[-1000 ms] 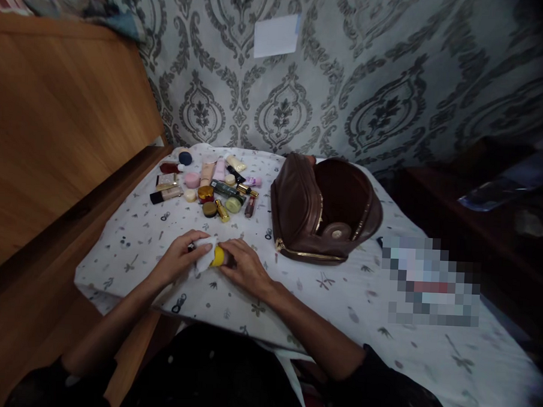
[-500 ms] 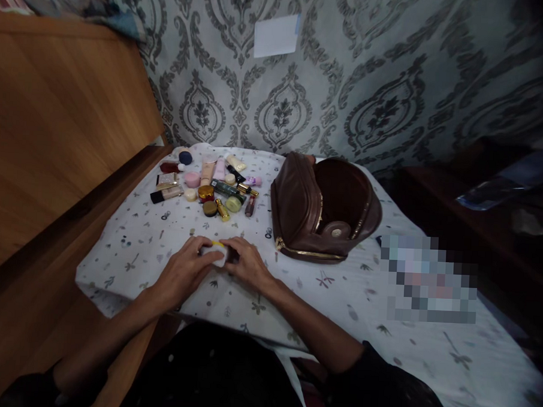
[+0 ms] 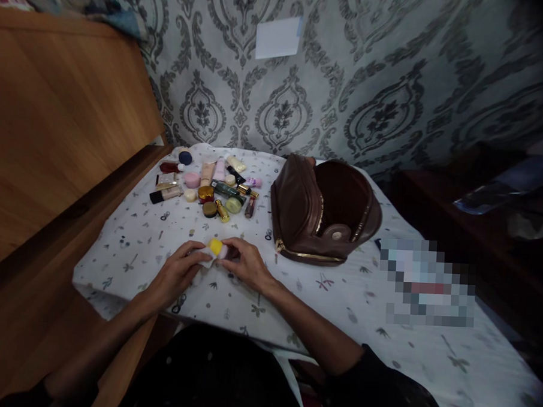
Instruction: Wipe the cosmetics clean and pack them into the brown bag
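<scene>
Near the table's front edge, my left hand (image 3: 181, 270) pinches a white cloth or tissue (image 3: 209, 261) against a small container with a yellow top (image 3: 215, 246). My right hand (image 3: 247, 263) grips the same container from the right, its fingers hiding part of the body. Both hands are close together above the patterned cloth. Beyond them lie several cosmetics, among them an amber jar (image 3: 206, 193), a gold tube (image 3: 222, 211) and a pink round case (image 3: 192, 179). To the right stands a brown bag (image 3: 298, 204) with its top unzipped and gaping.
The patterned white cloth (image 3: 339, 302) covers the table. A blurred-out flat object (image 3: 425, 282) lies on its right part. A wooden cabinet (image 3: 69, 98) stands at the left, and a papered wall (image 3: 284, 108) rises behind the table.
The yellow top now shows fully between my hands, where mostly white showed before. My left hand has shifted slightly left and down with the white cloth or tissue.
</scene>
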Demonstrator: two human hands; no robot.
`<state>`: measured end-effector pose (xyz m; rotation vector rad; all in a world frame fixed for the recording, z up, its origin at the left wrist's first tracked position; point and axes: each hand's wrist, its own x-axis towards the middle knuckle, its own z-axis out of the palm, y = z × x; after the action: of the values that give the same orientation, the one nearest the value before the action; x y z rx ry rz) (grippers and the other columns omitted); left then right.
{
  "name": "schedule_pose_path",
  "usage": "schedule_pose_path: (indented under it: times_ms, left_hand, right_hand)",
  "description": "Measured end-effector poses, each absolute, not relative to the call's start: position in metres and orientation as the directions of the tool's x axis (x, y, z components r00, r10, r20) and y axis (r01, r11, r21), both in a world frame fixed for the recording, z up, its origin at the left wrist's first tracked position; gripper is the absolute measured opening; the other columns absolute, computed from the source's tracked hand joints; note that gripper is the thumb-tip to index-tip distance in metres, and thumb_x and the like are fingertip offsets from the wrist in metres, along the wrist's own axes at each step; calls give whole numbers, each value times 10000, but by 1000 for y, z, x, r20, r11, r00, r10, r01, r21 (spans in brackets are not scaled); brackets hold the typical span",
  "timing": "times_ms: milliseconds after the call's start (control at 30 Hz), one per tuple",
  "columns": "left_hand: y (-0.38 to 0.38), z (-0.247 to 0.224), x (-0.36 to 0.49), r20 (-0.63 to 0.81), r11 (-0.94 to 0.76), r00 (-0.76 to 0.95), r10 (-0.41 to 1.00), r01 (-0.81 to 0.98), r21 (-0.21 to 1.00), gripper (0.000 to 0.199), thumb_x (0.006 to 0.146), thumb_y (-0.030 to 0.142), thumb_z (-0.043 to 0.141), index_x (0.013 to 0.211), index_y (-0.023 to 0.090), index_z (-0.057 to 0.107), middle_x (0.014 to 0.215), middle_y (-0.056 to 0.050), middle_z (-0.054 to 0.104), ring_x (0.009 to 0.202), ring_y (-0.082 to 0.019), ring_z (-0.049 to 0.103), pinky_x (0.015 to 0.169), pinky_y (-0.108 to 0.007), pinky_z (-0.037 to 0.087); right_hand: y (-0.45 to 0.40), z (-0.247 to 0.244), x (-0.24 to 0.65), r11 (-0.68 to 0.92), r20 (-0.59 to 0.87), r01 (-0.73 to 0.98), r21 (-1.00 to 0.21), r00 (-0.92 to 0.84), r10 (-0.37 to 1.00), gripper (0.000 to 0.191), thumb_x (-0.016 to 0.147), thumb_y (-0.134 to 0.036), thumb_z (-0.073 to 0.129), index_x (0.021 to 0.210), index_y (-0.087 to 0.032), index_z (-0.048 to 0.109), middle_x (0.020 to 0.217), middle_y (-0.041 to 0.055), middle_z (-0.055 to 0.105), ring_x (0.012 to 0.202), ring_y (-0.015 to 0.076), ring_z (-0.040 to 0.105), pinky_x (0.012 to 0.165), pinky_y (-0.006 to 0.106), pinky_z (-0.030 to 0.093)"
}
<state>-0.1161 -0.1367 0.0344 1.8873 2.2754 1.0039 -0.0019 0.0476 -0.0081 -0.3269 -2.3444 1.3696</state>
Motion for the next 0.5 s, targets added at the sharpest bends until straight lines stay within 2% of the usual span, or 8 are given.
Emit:
schedule_pose_path:
  times_ms: [267, 500]
  left_hand:
    - [-132, 43, -121, 314, 78, -352, 882, 765, 639, 211, 920, 173, 493, 1096, 230, 595, 1131, -57, 624, 1092, -198, 600, 943, -370, 492]
    - [-121, 46, -127, 300, 59, -364, 882, 716, 695, 221, 942, 243, 477, 1132, 212, 584, 1136, -75, 636, 1101, -203, 591, 971, -363, 454]
  right_hand:
    - [48, -6, -1, 493, 225, -3, -870, -893, 390, 368, 715, -207, 774, 1056, -179, 639, 869, 9, 656, 756, 154, 604, 723, 280, 486]
    - [48, -3, 1, 471, 210, 4, -882, -892, 401, 337, 722, -176, 758, 1036, -175, 636, 833, -8, 635, 728, 142, 590, 705, 266, 476]
